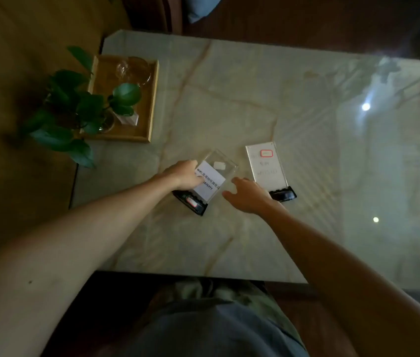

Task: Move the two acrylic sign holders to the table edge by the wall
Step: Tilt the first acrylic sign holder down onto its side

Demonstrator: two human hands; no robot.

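Two acrylic sign holders stand near the middle of the marble table (229,99), each a clear panel in a black base. The left hand (185,175) is closed around the left edge of the WiFi sign holder (210,182), fingers wrapped on the panel just above its base — a grip on the side, probably so the printed card stays clear and the piece can be lifted upright. The right hand (246,195) hovers between the two holders, fingers loosely spread and holding nothing; it looks poised either to steady the first panel or to reach for the second sign holder (265,163) just beside it. The wall side seems to be the left, where a wooden tray (152,106) and a potted plant (74,112) already sit, so both holders are not yet at that edge.
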